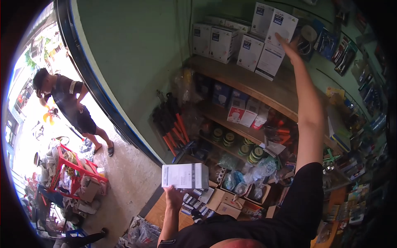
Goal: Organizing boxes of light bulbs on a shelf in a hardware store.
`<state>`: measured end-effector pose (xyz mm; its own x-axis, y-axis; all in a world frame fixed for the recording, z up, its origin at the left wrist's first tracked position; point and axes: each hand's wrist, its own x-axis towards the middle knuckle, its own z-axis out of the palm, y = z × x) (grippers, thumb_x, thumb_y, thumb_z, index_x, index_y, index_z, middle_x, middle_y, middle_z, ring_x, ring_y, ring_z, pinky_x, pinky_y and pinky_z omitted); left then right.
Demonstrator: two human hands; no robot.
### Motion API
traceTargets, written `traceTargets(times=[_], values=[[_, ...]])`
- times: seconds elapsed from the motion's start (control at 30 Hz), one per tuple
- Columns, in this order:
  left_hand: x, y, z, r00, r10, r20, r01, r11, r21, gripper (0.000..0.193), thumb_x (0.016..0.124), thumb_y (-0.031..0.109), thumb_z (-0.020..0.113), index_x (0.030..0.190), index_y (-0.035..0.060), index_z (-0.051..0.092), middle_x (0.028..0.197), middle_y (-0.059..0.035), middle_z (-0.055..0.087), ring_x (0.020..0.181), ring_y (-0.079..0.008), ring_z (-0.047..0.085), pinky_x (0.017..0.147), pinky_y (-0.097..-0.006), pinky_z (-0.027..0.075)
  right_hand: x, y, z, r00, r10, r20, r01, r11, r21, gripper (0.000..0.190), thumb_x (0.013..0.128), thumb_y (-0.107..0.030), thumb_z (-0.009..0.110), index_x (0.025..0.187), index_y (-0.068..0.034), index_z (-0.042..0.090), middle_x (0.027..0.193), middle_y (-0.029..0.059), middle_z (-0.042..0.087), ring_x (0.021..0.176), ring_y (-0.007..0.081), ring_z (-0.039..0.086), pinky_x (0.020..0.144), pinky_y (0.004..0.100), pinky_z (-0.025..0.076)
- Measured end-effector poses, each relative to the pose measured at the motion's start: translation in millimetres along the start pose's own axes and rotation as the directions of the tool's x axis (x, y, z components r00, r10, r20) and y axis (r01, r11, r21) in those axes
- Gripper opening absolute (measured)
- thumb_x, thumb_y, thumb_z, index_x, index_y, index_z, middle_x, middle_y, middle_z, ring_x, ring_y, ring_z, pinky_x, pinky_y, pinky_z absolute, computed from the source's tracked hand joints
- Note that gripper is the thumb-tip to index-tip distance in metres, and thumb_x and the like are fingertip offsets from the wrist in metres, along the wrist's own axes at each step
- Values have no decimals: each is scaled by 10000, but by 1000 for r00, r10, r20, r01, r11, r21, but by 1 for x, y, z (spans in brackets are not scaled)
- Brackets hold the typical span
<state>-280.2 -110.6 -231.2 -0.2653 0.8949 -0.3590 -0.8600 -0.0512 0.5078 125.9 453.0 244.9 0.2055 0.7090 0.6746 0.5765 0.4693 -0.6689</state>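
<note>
My left hand [174,196] holds a white cardboard box [178,176] from below, out in front of the shelves. The box bears print and a dark band. My right hand [289,46] is raised to the top shelf and grips the right side of a tall white box [281,23]. That box rests on top of another white box [269,62]. To the left, more white boxes of similar print stand on the shelf, among them a single one [248,52] and a pair [221,45]. The fingers behind the upper box are partly hidden.
Below the wooden shelf [242,83] stand smaller boxes [237,111] and round rolls [229,138]. Orange-handled tools [172,130] lean at the wall. Open cartons [228,201] lie before me. Outside the doorway stands a person [69,99] near a loaded red plastic frame [74,173].
</note>
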Motion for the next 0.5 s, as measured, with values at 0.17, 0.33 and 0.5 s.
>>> traceTargets(times=[0.17, 0.33, 0.5], values=[[31, 0, 59, 977, 126, 170, -116, 991, -68, 873, 912, 564, 683, 1593, 126, 354, 1580, -97, 461, 1462, -303, 450, 1211, -506, 367, -74, 23, -18, 954, -287, -86, 278, 955, -99, 1207, 853, -566, 833, 1636, 90, 190, 1692, 320, 259, 1589, 408, 264, 1275, 450, 282], [55, 34, 153, 917, 80, 391, -68, 997, -44, 936, 887, 675, 637, 1628, 172, 364, 1651, -104, 403, 1505, -350, 394, 1189, -616, 337, -214, 49, -62, 905, -415, 95, 424, 862, -277, 460, 965, -265, 716, 1371, -66, 634, 1355, 203, 663, 1300, 412, 602, 1102, 520, 444], [125, 114, 366, 712, 519, 474, -597, 802, 18, 783, 1003, 249, 691, 1619, 214, 209, 1549, -150, 436, 1393, -356, 507, 1047, -576, 521, -253, 77, -85, 892, -397, 214, 441, 667, -600, 398, 1005, -366, 641, 1259, -62, 670, 1224, 181, 710, 1200, 387, 643, 1095, 588, 414]])
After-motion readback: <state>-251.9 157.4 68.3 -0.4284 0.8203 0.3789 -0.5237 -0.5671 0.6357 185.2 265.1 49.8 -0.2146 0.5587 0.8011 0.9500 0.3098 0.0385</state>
